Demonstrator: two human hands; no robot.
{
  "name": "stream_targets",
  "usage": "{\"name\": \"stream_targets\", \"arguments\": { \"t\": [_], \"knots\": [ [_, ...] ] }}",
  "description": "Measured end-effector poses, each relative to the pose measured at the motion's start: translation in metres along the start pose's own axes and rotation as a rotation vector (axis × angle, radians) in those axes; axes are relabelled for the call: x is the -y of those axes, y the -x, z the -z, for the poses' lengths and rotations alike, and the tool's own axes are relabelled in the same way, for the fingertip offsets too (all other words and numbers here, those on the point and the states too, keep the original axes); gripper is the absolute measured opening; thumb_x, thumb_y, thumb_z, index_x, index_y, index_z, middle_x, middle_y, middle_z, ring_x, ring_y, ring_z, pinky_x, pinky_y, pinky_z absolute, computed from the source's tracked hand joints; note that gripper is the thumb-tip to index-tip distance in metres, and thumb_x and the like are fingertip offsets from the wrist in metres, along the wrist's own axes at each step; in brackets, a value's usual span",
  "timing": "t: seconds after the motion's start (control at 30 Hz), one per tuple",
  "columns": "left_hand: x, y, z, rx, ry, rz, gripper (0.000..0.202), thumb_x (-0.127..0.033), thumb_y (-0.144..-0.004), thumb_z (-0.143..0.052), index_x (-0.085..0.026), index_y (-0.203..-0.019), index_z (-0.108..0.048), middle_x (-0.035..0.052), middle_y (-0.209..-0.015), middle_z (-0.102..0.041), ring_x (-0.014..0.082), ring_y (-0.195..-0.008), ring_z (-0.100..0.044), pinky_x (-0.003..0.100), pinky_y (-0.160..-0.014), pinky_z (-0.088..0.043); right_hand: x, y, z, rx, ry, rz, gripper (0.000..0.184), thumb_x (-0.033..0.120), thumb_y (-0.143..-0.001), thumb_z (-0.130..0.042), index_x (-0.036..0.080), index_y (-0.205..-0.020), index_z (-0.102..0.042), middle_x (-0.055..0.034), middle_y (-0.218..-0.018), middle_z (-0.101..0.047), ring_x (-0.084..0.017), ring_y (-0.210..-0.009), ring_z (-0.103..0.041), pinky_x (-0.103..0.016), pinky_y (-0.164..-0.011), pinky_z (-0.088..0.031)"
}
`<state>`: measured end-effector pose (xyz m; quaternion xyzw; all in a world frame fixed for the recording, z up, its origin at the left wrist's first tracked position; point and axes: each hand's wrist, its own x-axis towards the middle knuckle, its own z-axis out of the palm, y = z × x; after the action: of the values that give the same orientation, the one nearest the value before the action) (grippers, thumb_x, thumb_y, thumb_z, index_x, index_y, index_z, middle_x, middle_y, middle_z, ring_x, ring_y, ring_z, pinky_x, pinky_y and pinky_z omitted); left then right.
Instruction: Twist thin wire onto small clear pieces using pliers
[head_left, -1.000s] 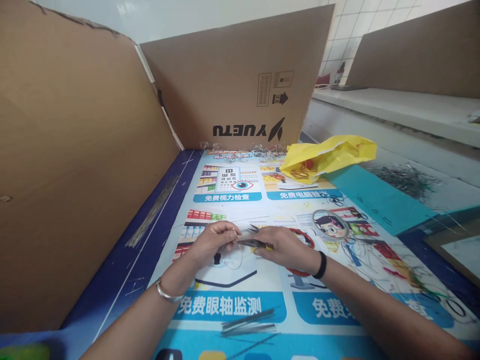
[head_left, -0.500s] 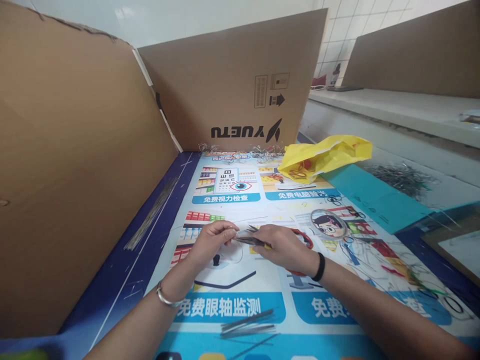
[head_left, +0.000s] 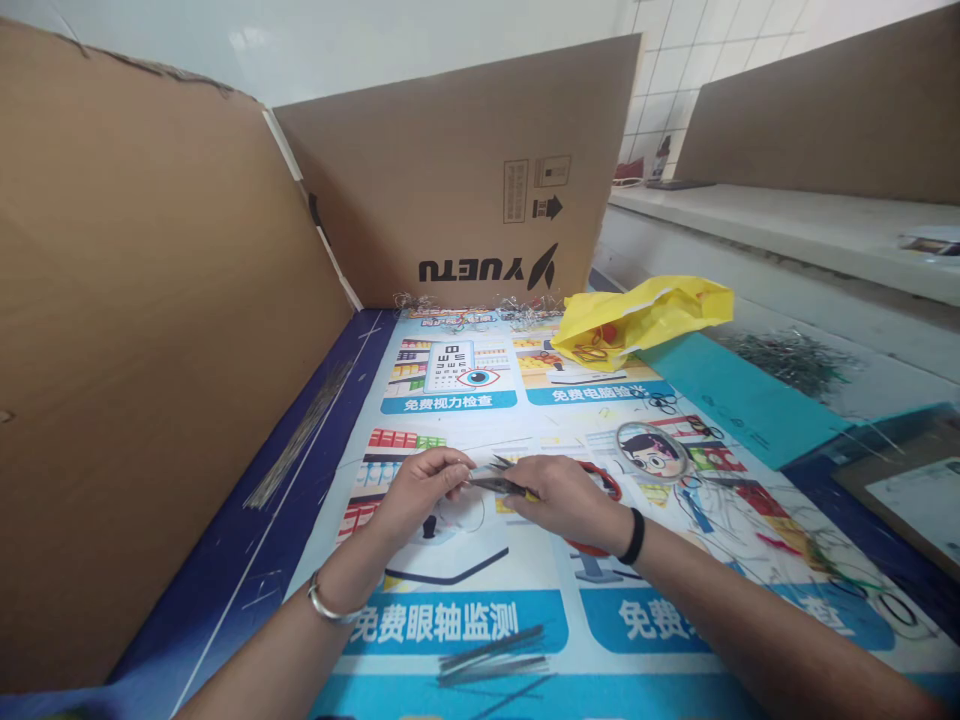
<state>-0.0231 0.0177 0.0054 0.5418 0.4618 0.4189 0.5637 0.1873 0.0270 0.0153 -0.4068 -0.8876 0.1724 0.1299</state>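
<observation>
My left hand (head_left: 424,490) is closed in a pinch on a thin wire loop (head_left: 469,515) that curves down below the fingers. My right hand (head_left: 559,495) is wrapped round small metal pliers (head_left: 499,484), whose dark tips point left and meet the wire at my left fingertips. Both hands hover just above a printed poster mat (head_left: 480,620) with an eye chart and blue banners. A silver bangle is on my left wrist, a black band on my right.
Cardboard walls stand at the left (head_left: 150,330) and at the back (head_left: 465,190). A yellow plastic bag (head_left: 637,315) lies at the back right. Straight wire pieces (head_left: 491,650) lie near me, more wires (head_left: 300,435) along the left wall, a scrap pile (head_left: 791,352) at right.
The hands stay together on the wire and pliers with only slight finger shifts. The head camera has tilted a little, so the scene sits slightly lower and leftward.
</observation>
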Motion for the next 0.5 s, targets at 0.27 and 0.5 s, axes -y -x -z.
{"name": "stream_targets", "arguments": {
  "t": [0.27, 0.5],
  "knots": [
    [0.0013, -0.001, -0.0003, 0.006, 0.08, 0.016, 0.024, -0.038, -0.074, -0.061, -0.014, -0.079, -0.061, 0.0025, -0.07, -0.062, 0.0084, -0.054, -0.05, 0.021, -0.054, -0.039, -0.0039, -0.0009, 0.0027, -0.052, -0.146, -0.072, 0.018, 0.031, -0.078, -0.052, 0.018, -0.07, -0.06, -0.0003, -0.07, -0.06, -0.012, -0.063, -0.051, -0.022, -0.057, -0.031],
    [0.003, -0.0017, -0.0003, 0.012, 0.065, -0.009, 0.024, -0.038, -0.075, -0.06, -0.014, -0.078, -0.061, 0.0028, -0.068, -0.062, 0.0074, -0.055, -0.048, 0.02, -0.054, -0.037, -0.0073, -0.0024, -0.0005, -0.088, -0.253, -0.101, 0.017, 0.028, -0.077, -0.051, 0.017, -0.064, -0.055, 0.003, -0.061, -0.052, -0.01, -0.057, -0.044, -0.02, -0.051, -0.027]
  ]
}}
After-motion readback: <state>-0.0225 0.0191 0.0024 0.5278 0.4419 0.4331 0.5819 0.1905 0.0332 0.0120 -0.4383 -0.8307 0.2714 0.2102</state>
